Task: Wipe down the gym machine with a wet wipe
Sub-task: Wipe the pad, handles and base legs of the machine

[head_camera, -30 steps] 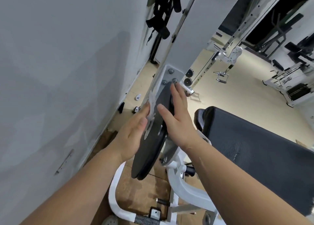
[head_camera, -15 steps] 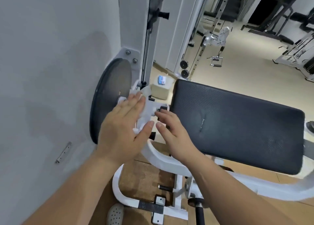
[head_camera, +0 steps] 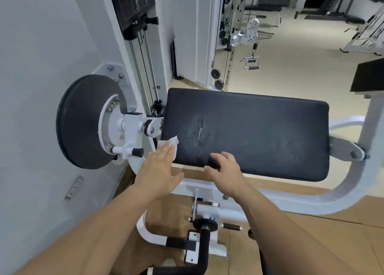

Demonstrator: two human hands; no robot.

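Pressing the crumpled white wet wipe (head_camera: 168,144) under my flat left hand (head_camera: 159,171) onto a corner of the black textured pad (head_camera: 249,133) (fingers straight for full contact); my right hand (head_camera: 225,168) seemingly grips its near edge, steadying.

- rectangular black vinyl pad (head_camera: 249,129): fine diagonal ribbing, with a short pale mark near the middle
- crumpled white wet wipe (head_camera: 168,143)
- round dark-grey disc (head_camera: 81,121), with a white hub
- curved white tubular metal frame (head_camera: 311,202)
- mottled brown floor mat (head_camera: 166,216)
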